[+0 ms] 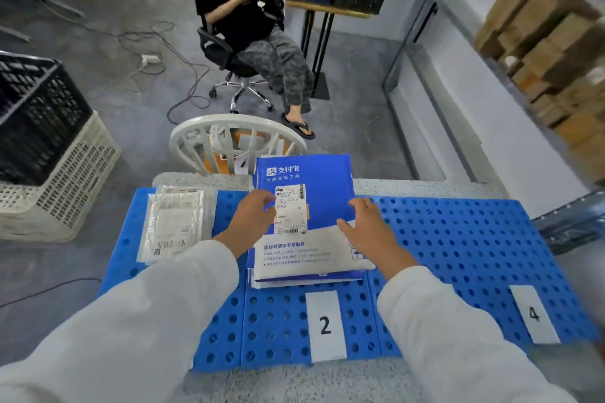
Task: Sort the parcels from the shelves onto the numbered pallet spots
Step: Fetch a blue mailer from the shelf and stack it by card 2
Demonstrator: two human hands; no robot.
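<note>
The blue parcel (pixel 314 180) lies on the pallet (pixel 458 239) just beyond the "2" label (pixel 325 325), its long axis running away from me, with my left hand (pixel 253 216) and right hand (pixel 370 229) at either edge, fingers loose, seemingly resting on it and gripping nothing.
</note>
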